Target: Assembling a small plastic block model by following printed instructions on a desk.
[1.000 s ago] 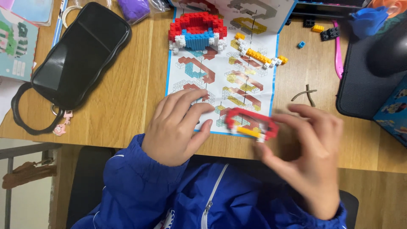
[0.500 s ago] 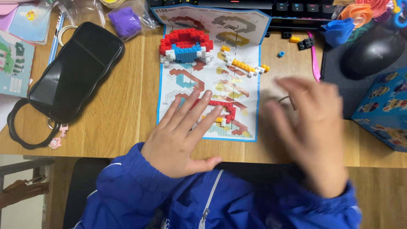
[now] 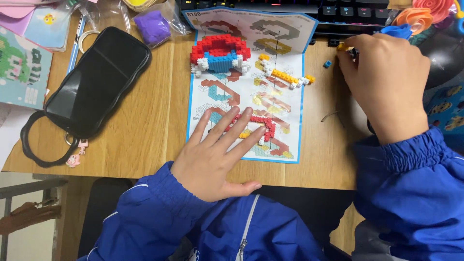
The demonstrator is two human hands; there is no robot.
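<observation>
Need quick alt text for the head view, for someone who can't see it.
The left hand lies flat on a building-block instruction sheet, fingers over a small red block piece, while the right hand reaches to loose small bricks by a keyboard. A red, white and blue block model sits on the sheet.

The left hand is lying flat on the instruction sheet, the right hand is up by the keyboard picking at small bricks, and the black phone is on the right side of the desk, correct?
Not quite. The head view shows the black phone on the left side of the desk, beside the instruction sheet. The rest holds: the left hand lies flat on the sheet, and the right hand picks at small bricks by the keyboard.
</observation>
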